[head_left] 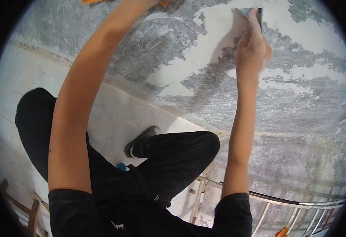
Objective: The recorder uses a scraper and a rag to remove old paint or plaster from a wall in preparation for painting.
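One thin, flat, blue-grey scraper blade point(244, 12) is at the upper right of the frame, against a mottled grey surface with ragged white patches point(216, 33). The bare right hand point(253, 49) pinches it, the thumb laid along it and pointing to the top of the frame; the other fingers are mostly hidden. The blade lies just beyond the thumb tip, in line with the nearly vertical right forearm. Its visible upper edge runs roughly level across the frame, but its full long axis is covered by the grip.

The right hand is clearly the nearer one. The left hand point(148, 2) is well apart at the top edge, mostly cut off, so I cannot tell whether it is spread or gripping. A bright orange piece point(163, 4) shows just beside it.

Farther out, two legs in black trousers point(177, 154) fill the middle and left, above a pale floor point(114, 102). A silver metal ladder-like frame point(315, 205) curves across the lower right; a brown wooden frame point(33, 215) stands at the lower left.
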{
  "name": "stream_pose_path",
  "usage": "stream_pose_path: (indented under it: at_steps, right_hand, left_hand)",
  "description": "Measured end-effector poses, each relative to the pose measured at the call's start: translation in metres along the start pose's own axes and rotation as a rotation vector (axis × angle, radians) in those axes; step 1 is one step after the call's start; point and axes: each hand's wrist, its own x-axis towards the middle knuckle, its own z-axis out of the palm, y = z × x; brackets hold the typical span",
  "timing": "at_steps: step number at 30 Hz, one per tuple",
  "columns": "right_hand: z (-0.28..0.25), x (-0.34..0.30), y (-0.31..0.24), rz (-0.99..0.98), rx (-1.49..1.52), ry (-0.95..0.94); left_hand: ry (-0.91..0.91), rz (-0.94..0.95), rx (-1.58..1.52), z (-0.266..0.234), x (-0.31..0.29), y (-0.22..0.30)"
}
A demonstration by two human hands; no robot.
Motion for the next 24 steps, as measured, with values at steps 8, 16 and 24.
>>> stream_pose_path:
  at_steps: [8,16,24]
  right_hand:
    - [-0.013,0.014,0.002,-0.274,-0.13,-0.129]
    - [-0.027,0.019,0.005,0.134,-0.055,-0.253]
    - [-0.019,0.019,0.039,-0.11,-0.109,-0.106]
  left_hand:
    - [-0.03,0.094,-0.003,-0.014,0.001,-0.01]
    - [-0.214,-0.022,-0.188,-0.04,0.027,-0.019]
    - [-0.261,-0.057,0.05,-0.031,0.024,0.003]
